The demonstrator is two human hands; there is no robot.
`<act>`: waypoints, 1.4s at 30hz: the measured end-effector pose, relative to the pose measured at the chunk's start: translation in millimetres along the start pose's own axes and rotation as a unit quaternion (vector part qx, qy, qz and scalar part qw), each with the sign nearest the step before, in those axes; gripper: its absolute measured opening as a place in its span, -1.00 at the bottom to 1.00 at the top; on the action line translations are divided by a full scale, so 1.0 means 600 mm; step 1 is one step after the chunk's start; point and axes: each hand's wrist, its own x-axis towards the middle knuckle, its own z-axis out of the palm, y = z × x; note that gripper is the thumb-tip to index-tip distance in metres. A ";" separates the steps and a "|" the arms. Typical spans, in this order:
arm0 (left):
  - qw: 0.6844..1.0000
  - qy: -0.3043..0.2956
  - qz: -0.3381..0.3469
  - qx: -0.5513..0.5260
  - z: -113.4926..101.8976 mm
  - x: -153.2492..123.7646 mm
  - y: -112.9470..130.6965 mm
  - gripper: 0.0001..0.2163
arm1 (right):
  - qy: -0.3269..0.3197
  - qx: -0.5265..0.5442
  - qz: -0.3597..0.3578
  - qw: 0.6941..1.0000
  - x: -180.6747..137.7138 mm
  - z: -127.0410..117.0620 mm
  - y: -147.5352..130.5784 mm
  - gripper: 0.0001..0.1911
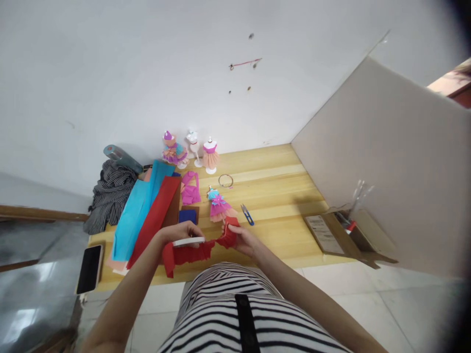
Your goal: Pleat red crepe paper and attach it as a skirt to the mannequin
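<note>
Between my hands, near the table's front edge, stretches a gathered strip of red crepe paper (196, 252). My left hand (187, 230) is closed at the strip's left part, together with a flat white piece (186, 242) whose kind I cannot make out. The strip's left end hangs down loose. Fingers of my right hand (241, 239) pinch the bunched right end. Just beyond it lies a small dress form (221, 203) in a blue, pink and peach paper dress. Blue thread snips (248, 214) rest to its right.
Behind stand several small dress forms (210, 154). Blue and red paper sheets (154, 215), pink paper pieces (190, 189) and a phone (89, 268) lie left. A wire ring (225, 181) is mid-table. An open cardboard box (331, 235) stands right, by a partition (397, 162).
</note>
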 end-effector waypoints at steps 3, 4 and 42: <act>1.000 -0.015 -0.017 -0.014 -0.004 0.024 -0.025 -0.57 | 0.051 -0.002 0.012 0.999 -0.005 -0.020 0.012 -0.77; 0.999 -0.019 -0.022 -0.019 -0.003 0.032 -0.035 -0.57 | 0.068 -0.001 0.016 0.998 -0.007 -0.026 0.016 -0.76; 0.987 0.098 0.059 0.111 0.012 0.123 -0.139 -0.93 | 0.271 0.005 -0.088 0.959 -0.012 -0.027 0.015 -0.69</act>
